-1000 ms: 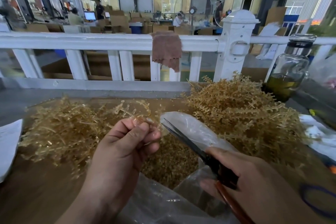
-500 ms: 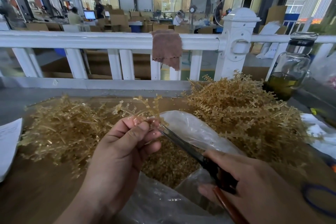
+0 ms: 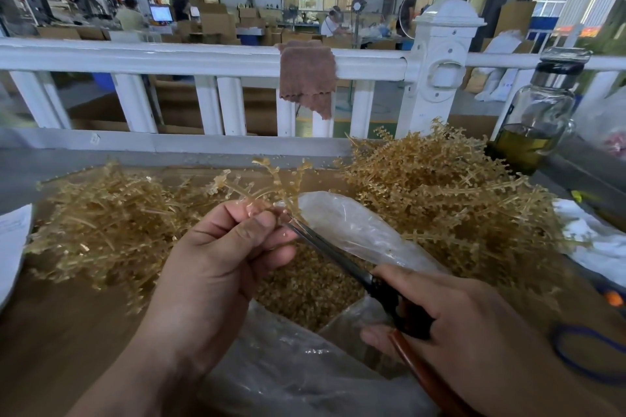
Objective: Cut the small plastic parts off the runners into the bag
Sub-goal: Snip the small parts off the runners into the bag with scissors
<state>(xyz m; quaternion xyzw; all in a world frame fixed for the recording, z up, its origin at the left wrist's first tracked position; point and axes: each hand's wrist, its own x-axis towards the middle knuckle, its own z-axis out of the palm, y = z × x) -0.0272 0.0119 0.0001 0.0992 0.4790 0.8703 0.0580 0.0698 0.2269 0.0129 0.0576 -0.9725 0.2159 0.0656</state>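
My left hand (image 3: 220, 257) pinches an amber plastic runner (image 3: 271, 183) whose branches stand up above my fingers. My right hand (image 3: 457, 325) grips scissors (image 3: 342, 261) with dark blades and a reddish-brown handle. The blade tips meet the runner right at my left fingertips, over the open mouth of a clear plastic bag (image 3: 345, 227). Inside the bag lies a heap of small cut amber parts (image 3: 305, 284). A pile of runners (image 3: 450, 200) lies to the right, and another pile of runners (image 3: 111, 223) lies to the left.
A white railing (image 3: 203, 61) with a brown cloth (image 3: 306, 78) draped over it runs along the far edge of the brown table (image 3: 61, 332). A glass bottle (image 3: 538, 115) stands at the right. White paper (image 3: 13, 240) lies at the left edge; a blue loop (image 3: 589, 359) lies at the right.
The scissors moved up and left until their tips reached the runner at my left fingertips. My left hand raised the runner slightly, so more branches show above my fingers.
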